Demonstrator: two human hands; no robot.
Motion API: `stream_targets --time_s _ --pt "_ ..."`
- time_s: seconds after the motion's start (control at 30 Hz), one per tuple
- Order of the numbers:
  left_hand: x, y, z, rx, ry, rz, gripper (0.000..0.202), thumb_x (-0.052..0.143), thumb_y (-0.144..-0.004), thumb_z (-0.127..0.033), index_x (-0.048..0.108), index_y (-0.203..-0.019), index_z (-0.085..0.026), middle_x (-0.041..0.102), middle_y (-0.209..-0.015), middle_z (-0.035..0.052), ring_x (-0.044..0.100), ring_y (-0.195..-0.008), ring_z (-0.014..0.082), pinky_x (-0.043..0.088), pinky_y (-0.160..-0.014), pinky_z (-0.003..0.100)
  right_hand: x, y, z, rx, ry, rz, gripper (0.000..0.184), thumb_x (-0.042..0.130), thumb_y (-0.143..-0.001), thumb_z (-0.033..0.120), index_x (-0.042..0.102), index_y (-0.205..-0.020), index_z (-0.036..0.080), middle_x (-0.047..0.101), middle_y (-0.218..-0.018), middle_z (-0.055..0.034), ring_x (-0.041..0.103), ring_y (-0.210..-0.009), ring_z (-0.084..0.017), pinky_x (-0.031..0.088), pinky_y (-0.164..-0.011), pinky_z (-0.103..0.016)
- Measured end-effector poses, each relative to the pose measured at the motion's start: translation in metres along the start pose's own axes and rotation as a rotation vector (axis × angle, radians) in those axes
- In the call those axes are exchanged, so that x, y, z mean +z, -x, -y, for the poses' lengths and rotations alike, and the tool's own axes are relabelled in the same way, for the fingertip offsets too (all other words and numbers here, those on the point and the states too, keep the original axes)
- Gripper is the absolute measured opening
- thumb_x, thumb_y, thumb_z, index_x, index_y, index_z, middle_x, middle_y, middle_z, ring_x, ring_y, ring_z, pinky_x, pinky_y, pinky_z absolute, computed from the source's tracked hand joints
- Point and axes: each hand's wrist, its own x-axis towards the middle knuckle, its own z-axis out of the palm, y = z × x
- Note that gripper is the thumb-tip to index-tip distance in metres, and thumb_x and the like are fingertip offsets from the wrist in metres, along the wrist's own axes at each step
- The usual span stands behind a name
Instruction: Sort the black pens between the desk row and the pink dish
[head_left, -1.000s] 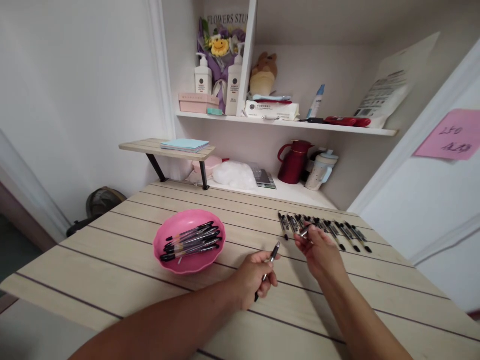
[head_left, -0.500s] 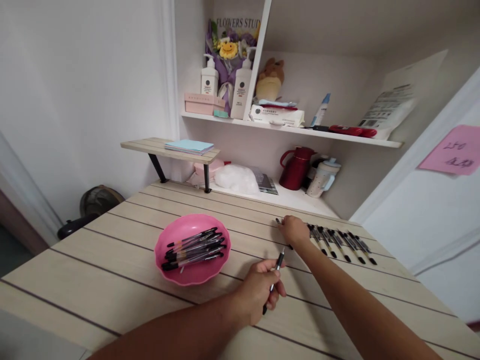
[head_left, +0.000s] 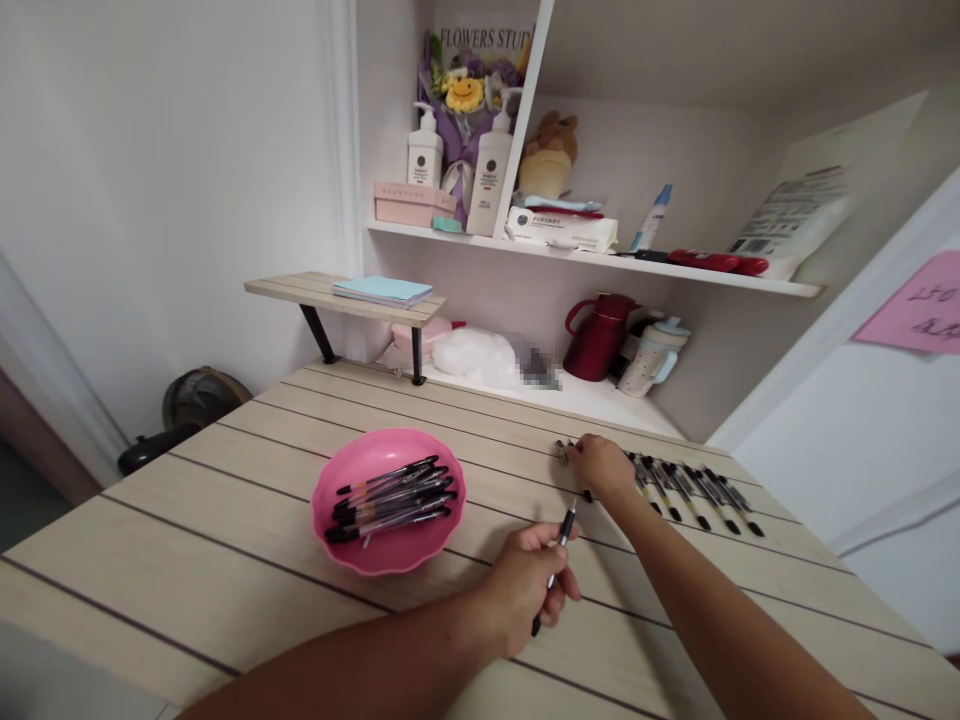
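Observation:
My left hand [head_left: 525, 585] is closed round a pen [head_left: 561, 550] with a black grip, its bare tip pointing up and away. Farther off, my right hand [head_left: 604, 466] reaches down to the tabletop, fingers pinched together. Small dark pieces [head_left: 562, 450] show at its fingertips; what it grips is too small to make out. A black end [head_left: 587, 496] of something pokes out beneath that hand. Just right of it, several pens [head_left: 694, 490] lie side by side in a row. Left of both hands, a pink bowl [head_left: 335, 548] holds several more pens [head_left: 394, 497] with black caps.
The slatted wooden table [head_left: 247, 520] carries a small raised shelf [head_left: 300, 285] at its back left, with blue paper [head_left: 384, 290] on top. Behind stand a red jug [head_left: 600, 338] and a pale tumbler [head_left: 651, 360]. Bottles [head_left: 493, 180] fill a white shelf above.
My right hand has shifted slightly over the tabletop, and more small dark pieces show at its fingertips. My left hand keeps hold of the pen. The view has swung a little.

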Motion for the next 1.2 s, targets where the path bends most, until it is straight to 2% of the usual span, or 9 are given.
stream_targets --time_s 0.2,0.33,0.53,0.7,0.87,1.0,1.1,1.17,1.2 --pt "-0.001 -0.002 0.001 -0.001 0.005 -0.003 0.045 0.052 -0.071 -0.036 0.049 -0.112 -0.016 0.051 -0.051 -0.0047 0.028 -0.031 0.0027 0.013 -0.037 0.019 -0.012 0.01 -0.02 0.026 0.018 -0.018 0.034 0.035 -0.083 0.033 0.065 -0.091 0.017 0.067 -0.09 -0.014 0.062 -0.088 -0.025 0.043 -0.071 -0.032" --pt "0.001 0.0 0.0 0.004 0.004 -0.017 0.043 0.05 -0.072 -0.033 0.049 -0.111 -0.016 0.051 -0.051 -0.0048 0.029 -0.03 0.0029 0.013 -0.037 0.019 -0.006 0.012 -0.009 -0.009 0.031 -0.009 0.037 0.038 -0.083 0.039 0.066 -0.087 0.017 0.067 -0.091 -0.0144 0.062 -0.087 -0.025 0.044 -0.072 -0.031" --pt "0.002 0.0 0.0 0.006 0.015 -0.031 0.043 0.051 -0.072 -0.034 0.049 -0.111 -0.016 0.051 -0.051 -0.0048 0.028 -0.03 0.0029 0.013 -0.037 0.02 0.006 0.005 0.016 -0.033 0.054 -0.018 0.039 0.039 -0.083 0.038 0.065 -0.094 0.01 0.064 -0.097 -0.0206 0.061 -0.092 -0.027 0.044 -0.076 -0.035" --pt "0.001 -0.002 0.001 0.016 0.022 -0.029 0.041 0.048 -0.073 -0.032 0.049 -0.111 -0.015 0.05 -0.05 -0.0045 0.028 -0.029 0.0032 0.013 -0.036 0.02 0.01 0.003 0.017 -0.042 0.043 -0.005 0.036 0.042 -0.081 0.033 0.063 -0.096 0.008 0.064 -0.099 -0.0212 0.06 -0.094 -0.029 0.043 -0.077 -0.037" --pt "0.001 -0.001 0.001 0.001 0.02 -0.035 0.04 0.047 -0.073 -0.03 0.049 -0.11 -0.016 0.051 -0.051 -0.0044 0.028 -0.03 0.0029 0.013 -0.036 0.02 0.009 0.005 0.013 -0.029 -0.015 -0.002 0.036 0.046 -0.079 0.034 0.063 -0.095 0.008 0.063 -0.098 -0.0224 0.059 -0.095 -0.031 0.042 -0.077 -0.041" --pt "0.0 -0.001 -0.001 0.007 0.026 -0.033 0.04 0.049 -0.071 -0.029 0.049 -0.109 -0.016 0.051 -0.051 -0.0045 0.029 -0.03 0.0032 0.013 -0.036 0.019 -0.001 0.009 0.006 -0.014 -0.126 0.005 0.037 0.045 -0.078 0.04 0.065 -0.085 0.01 0.064 -0.092 -0.0217 0.059 -0.092 -0.031 0.042 -0.074 -0.039" --pt "0.0 -0.001 -0.001 0.012 0.042 -0.035 0.04 0.05 -0.071 -0.031 0.049 -0.108 -0.016 0.051 -0.051 -0.0047 0.03 -0.031 0.0032 0.014 -0.036 0.019 -0.009 0.027 0.002 -0.024 -0.247 0.039 0.043 0.034 -0.083 0.045 0.063 -0.074 0.015 0.067 -0.079 -0.0134 0.063 -0.076 -0.021 0.043 -0.065 -0.029" --pt "0.0 -0.002 -0.002 0.027 0.054 -0.04 0.038 0.051 -0.071 -0.032 0.049 -0.106 -0.017 0.051 -0.051 -0.0051 0.031 -0.031 0.0032 0.014 -0.036 0.018 -0.01 0.049 0.002 -0.023 -0.473 0.105 0.049 0.025 -0.085 0.049 0.061 -0.074 0.018 0.065 -0.07 -0.0066 0.06 -0.06 -0.014 0.041 -0.054 -0.024" --pt "0.001 -0.002 -0.002 0.038 0.058 -0.039 0.037 0.051 -0.071 -0.033 0.049 -0.104 -0.017 0.051 -0.05 -0.0053 0.031 -0.03 0.0031 0.015 -0.035 0.018 -0.008 0.061 0.004 -0.004 -0.711 0.165 0.049 0.026 -0.084 0.052 0.059 -0.075 0.017 0.064 -0.066 -0.0048 0.058 -0.053 -0.013 0.039 -0.049 -0.023"
